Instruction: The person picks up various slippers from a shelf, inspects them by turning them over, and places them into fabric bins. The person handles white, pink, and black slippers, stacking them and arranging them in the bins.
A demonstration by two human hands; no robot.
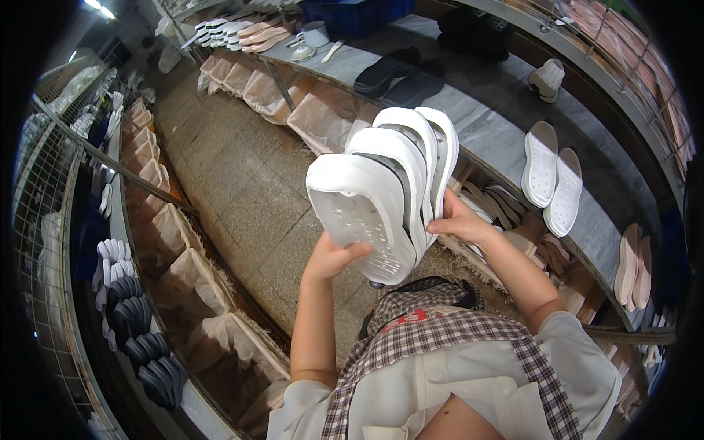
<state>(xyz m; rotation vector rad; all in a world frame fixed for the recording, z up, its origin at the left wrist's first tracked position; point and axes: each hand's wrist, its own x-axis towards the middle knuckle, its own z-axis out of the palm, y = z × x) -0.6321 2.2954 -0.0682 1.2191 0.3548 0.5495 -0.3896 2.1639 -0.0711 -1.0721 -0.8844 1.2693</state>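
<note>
Several white shoe soles [352, 178] stand fanned in a stack in front of me, between my two hands. The nearest sole turns its inner face toward me, with small holes and ridges across it. My left hand [330, 258] is closed on the lower left edge of this front sole, thumb lying on its inner face. On the other side, my right hand [465, 223] grips the rear soles near their lower ends, its thumb on their edge. The fingers behind the soles are hidden.
A grey marble-look shelf [484, 132] along the right bears a pair of white soles [540, 165], black soles [389, 72], pink soles [627, 268] and a white mug [315, 33]. Cloth-lined bins [191, 275] and dark soles [150, 352] line the left. A tiled aisle [242, 176] runs between.
</note>
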